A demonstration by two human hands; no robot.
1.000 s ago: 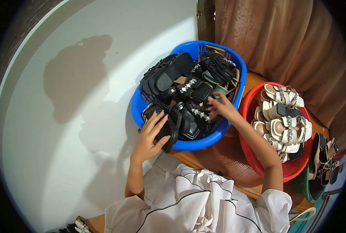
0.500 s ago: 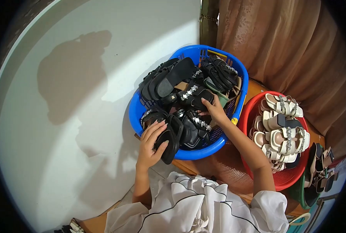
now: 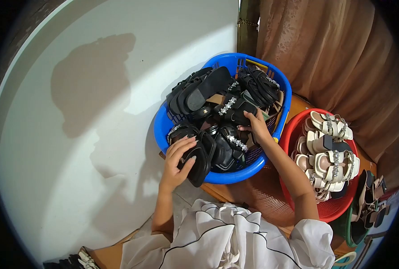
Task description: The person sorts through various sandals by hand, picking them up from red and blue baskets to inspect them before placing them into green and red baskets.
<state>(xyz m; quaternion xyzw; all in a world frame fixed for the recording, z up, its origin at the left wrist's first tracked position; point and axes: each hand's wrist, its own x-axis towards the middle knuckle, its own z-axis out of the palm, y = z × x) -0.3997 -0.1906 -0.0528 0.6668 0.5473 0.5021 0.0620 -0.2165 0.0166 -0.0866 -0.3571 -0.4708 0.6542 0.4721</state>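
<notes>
A blue plastic basket (image 3: 235,178) is heaped with black sandals, several with sparkling stone straps. At its near left rim, my left hand (image 3: 176,162) is closed around a plain black sandal (image 3: 198,165), thumb on the near side and fingers over the top. Toward the basket's right side, my right hand (image 3: 257,127) grips the end of a black sandal (image 3: 239,111) with a jewelled strap. Its fingertips are partly hidden beneath the shoe. Between my hands lies another stone-strapped black sandal (image 3: 235,142). Chunky-soled black sandals (image 3: 199,93) are stacked at the far left of the basket.
To the right stands a red basket (image 3: 290,179) piled with white sandals (image 3: 333,157). Beyond it, a green container (image 3: 352,233) holds more footwear. A pale wall (image 3: 110,134) borders the left, and a brown curtain (image 3: 329,58) hangs at the back right.
The whole view has shifted slightly, moving the baskets rightward in the picture. The jewelled sandal in my right hand has moved a little right within the basket. My left hand keeps its hold.
</notes>
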